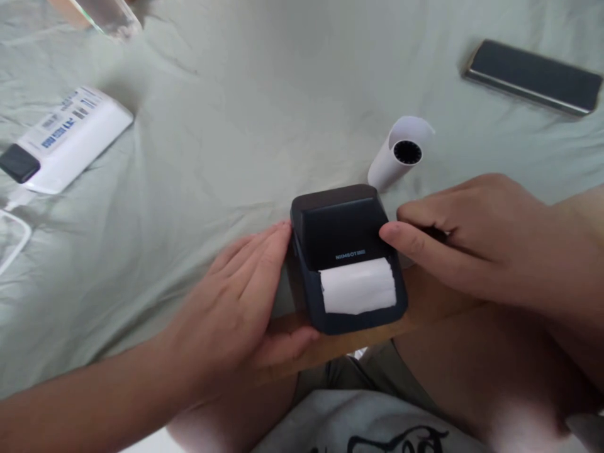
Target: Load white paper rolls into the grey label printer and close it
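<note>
A dark label printer (346, 229) stands at the near edge of the cloth-covered surface, with white paper (359, 286) lying out of its front. My left hand (236, 302) rests along the printer's left side, fingers against it and the thumb near its lower front corner. On the other side, my right hand (467, 233) holds the printer's right edge, thumb on top of the edge and the other fingers curled, partly hidden. A white paper roll with a black core (387, 165) stands just behind the printer's right rear corner.
At the far right lies a dark flat device (535, 77). A white device with a label and cable (80, 138) is at the left. A clear container (111, 16) shows at the top left. A wooden edge (438, 302) runs in front.
</note>
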Motion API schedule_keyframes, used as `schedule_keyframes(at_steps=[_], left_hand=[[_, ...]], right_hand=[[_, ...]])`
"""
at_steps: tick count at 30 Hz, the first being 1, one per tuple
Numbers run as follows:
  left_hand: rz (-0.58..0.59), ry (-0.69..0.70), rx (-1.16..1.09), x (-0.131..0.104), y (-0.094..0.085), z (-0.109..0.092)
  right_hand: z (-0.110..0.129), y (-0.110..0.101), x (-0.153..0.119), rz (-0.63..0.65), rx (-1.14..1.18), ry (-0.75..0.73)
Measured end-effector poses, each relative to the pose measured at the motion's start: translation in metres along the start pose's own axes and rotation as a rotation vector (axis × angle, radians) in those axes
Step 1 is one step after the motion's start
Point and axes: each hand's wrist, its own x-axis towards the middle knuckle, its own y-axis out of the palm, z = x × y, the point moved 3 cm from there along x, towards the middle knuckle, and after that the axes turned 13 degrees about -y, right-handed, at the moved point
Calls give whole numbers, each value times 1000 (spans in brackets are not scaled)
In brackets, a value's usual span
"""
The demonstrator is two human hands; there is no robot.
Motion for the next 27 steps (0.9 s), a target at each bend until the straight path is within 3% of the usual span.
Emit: schedule_keyframes(at_steps=[6, 16, 20, 23, 27], left_hand=[[34, 6, 104, -11, 5, -13], [-50, 92, 393, -7, 1, -31], [-11, 103, 357, 3, -8, -29], [60, 187, 413, 11, -15, -30], [96, 157, 427, 12, -19, -31]], right_hand=[[-4, -5, -6, -41, 55, 4], [-29, 4, -32, -89, 134, 62], [-39, 5, -40, -111, 161, 80], [-45, 2, -44, -129, 181, 78], [-48, -8, -43, -158, 195, 69]])
